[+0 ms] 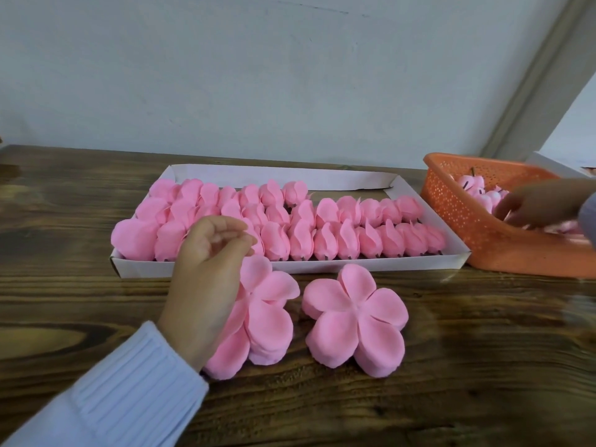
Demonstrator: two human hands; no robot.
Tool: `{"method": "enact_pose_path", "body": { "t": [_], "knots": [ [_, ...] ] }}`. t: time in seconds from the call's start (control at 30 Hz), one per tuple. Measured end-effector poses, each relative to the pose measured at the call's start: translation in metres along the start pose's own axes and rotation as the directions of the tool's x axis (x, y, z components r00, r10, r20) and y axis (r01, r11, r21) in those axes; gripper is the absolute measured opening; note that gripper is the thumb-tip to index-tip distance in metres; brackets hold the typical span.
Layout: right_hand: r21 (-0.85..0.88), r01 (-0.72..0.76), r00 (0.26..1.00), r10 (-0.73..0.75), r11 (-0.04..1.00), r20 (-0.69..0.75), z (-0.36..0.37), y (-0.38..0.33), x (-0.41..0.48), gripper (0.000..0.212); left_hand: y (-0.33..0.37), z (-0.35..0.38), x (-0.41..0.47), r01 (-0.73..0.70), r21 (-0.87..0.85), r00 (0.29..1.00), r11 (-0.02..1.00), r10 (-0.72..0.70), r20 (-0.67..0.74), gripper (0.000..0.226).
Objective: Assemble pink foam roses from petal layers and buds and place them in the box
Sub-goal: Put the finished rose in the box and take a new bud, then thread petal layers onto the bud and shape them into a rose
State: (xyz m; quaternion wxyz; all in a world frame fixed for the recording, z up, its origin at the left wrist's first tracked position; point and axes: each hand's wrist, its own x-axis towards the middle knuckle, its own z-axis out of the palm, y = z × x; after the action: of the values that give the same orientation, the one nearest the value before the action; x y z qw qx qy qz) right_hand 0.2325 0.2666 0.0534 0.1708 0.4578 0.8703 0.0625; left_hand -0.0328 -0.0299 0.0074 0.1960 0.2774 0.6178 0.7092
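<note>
A white cardboard box [290, 270] holds several rows of finished pink foam roses [325, 240]. In front of it, two stacks of pink five-petal layers lie on the table: a left stack [269, 324] and a right stack [354, 321]. My left hand [209, 269] hovers over the left stack with fingers loosely curled toward the thumb, and I see nothing between them. My right hand [541, 204] reaches into an orange basket [477, 227] among pink buds [474, 185]. It is blurred, so its grip is unclear.
The dark wooden table [483, 366] runs up to a pale wall behind. Part of another white box [548, 162] shows behind the basket at the far right. The basket touches the box's right end.
</note>
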Motion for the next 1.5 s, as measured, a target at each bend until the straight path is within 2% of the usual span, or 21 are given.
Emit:
{"method": "enact_pose_path", "body": {
  "t": [0.03, 0.07, 0.1, 0.13, 0.17, 0.2, 0.3, 0.4, 0.43, 0.47, 0.53, 0.6, 0.63, 0.67, 0.73, 0.83, 1.07, 1.17, 1.27, 1.33, 1.5],
  "knots": [
    [0.184, -0.048, 0.998, 0.053, 0.982, -0.02, -0.009, 0.026, -0.007, 0.019, 0.0, 0.0, 0.0, -0.009, 0.014, 1.0, 1.0, 0.009, 0.001, 0.018],
    [0.095, 0.044, 0.997, -0.037, 0.995, -0.069, -0.024, 0.05, -0.015, 0.024, -0.001, 0.0, -0.001, -0.028, 0.036, 1.0, 0.999, 0.028, 0.006, 0.018],
    [0.107, 0.026, 0.978, -0.003, 0.994, -0.211, -0.039, 0.048, -0.024, 0.032, 0.0, 0.0, -0.001, -0.062, 0.065, 0.998, 0.996, 0.061, 0.016, 0.019],
    [0.225, -0.009, 0.936, 0.088, 0.974, -0.341, -0.067, 0.045, -0.033, 0.041, 0.001, 0.0, -0.001, -0.116, 0.102, 0.993, 0.988, 0.113, 0.037, 0.02],
    [0.191, -0.071, 0.911, 0.141, 0.979, -0.387, -0.077, 0.029, -0.046, 0.05, 0.004, 0.0, -0.002, -0.19, 0.149, 0.981, 0.971, 0.182, 0.067, 0.022],
    [0.163, -0.029, 0.892, 0.099, 0.986, -0.442, -0.081, 0.021, -0.057, 0.054, 0.007, 0.001, -0.003, -0.275, 0.2, 0.96, 0.941, 0.258, 0.105, 0.025],
    [0.19, 0.049, 0.865, 0.054, 0.981, -0.499, -0.085, -0.021, -0.08, 0.047, 0.013, 0.002, -0.009, -0.484, 0.337, 0.875, 0.808, 0.43, 0.224, 0.029],
    [0.311, 0.238, 0.85, -0.043, 0.92, -0.525, -0.066, -0.075, -0.105, 0.04, 0.016, 0.004, -0.016, -0.558, 0.39, 0.829, 0.732, 0.485, 0.277, 0.023],
    [0.435, 0.314, 0.848, -0.043, 0.844, -0.528, -0.057, -0.093, -0.109, 0.04, 0.017, 0.005, -0.017, -0.565, 0.395, 0.825, 0.725, 0.484, 0.291, 0.02],
    [0.601, 0.384, 0.851, -0.016, 0.701, -0.525, -0.048, -0.111, -0.111, 0.04, 0.017, 0.005, -0.018, -0.566, 0.406, 0.824, 0.718, 0.476, 0.308, 0.018],
    [0.872, 0.422, 0.901, -0.006, 0.247, -0.434, -0.029, -0.14, -0.114, 0.035, 0.017, 0.008, -0.02, -0.572, 0.459, 0.82, 0.681, 0.449, 0.355, 0.013],
    [0.941, 0.295, 0.943, -0.107, -0.168, -0.315, -0.011, -0.16, -0.11, 0.034, 0.015, 0.01, -0.02, -0.602, 0.551, 0.799, 0.578, 0.426, 0.425, 0.007],
    [0.929, 0.231, 0.944, -0.165, -0.289, -0.286, -0.004, -0.166, -0.107, 0.034, 0.013, 0.011, -0.021, -0.614, 0.601, 0.789, 0.512, 0.404, 0.462, 0.01],
    [0.912, 0.192, 0.941, -0.195, -0.363, -0.276, 0.001, -0.169, -0.104, 0.032, 0.01, 0.012, -0.021, -0.619, 0.643, 0.786, 0.452, 0.365, 0.499, 0.016],
    [0.874, 0.142, 0.943, -0.204, -0.464, -0.262, 0.006, -0.172, -0.099, 0.031, 0.005, 0.015, -0.022, -0.61, 0.7, 0.792, 0.371, 0.265, 0.55, 0.025],
    [0.854, 0.123, 0.948, -0.195, -0.506, -0.252, 0.012, -0.171, -0.095, 0.037, 0.001, 0.021, -0.025, -0.601, 0.745, 0.797, 0.289, 0.152, 0.585, 0.03],
    [0.851, 0.146, 0.945, -0.183, -0.504, -0.27, 0.017, -0.174, -0.093, 0.036, -0.006, 0.031, -0.025, -0.573, 0.785, 0.819, 0.236, 0.122, 0.561, 0.031],
    [0.854, 0.16, 0.94, -0.188, -0.494, -0.284, 0.017, -0.174, -0.093, 0.038, -0.001, 0.032, -0.024, -0.59, 0.78, 0.807, 0.209, 0.14, 0.573, 0.029],
    [0.859, 0.165, 0.937, -0.196, -0.484, -0.291, 0.016, -0.173, -0.094, 0.041, 0.003, 0.035, -0.026, -0.633, 0.755, 0.772, 0.169, 0.205, 0.601, 0.016],
    [0.86, 0.166, 0.937, -0.195, -0.482, -0.291, 0.016, -0.173, -0.093, 0.039, 0.004, 0.036, -0.026, -0.638, 0.747, 0.768, 0.189, 0.234, 0.596, 0.01],
    [0.863, 0.178, 0.937, -0.186, -0.472, -0.295, 0.019, -0.173, -0.093, 0.037, -0.003, 0.037, -0.025, -0.596, 0.753, 0.803, 0.278, 0.186, 0.567, 0.023]
  ]
}}
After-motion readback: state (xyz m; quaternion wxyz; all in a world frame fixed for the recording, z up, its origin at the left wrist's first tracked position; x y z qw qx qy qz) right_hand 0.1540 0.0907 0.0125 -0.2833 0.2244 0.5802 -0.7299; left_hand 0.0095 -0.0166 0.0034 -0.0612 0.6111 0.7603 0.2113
